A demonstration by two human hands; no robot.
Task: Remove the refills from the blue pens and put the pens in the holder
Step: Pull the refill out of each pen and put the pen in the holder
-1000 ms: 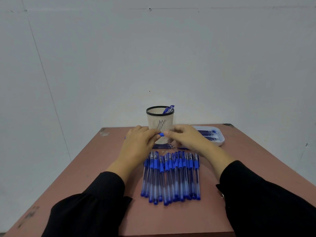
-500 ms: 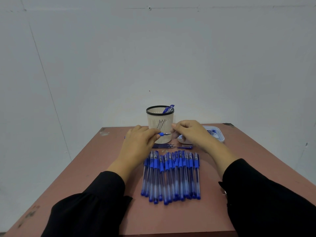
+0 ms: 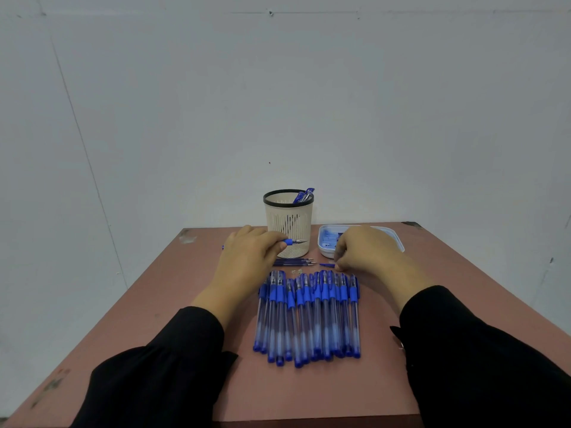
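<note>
Black sleeves are cutting off at the frame's bottom. Blue pens are lying on the reddish table. Farther, the left hand is gripping an uncapped pen; the right hand is pinching a cap, hiding part of the tray beside the holder.

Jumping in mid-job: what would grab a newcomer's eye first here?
A tight row of capped blue pens lies mid-table between black sleeves. Behind it stands a cream slotted holder with a black rim, pens inside; the left hand holds an uncapped blue pen before it. The right hand rests beside a white tray.
</note>
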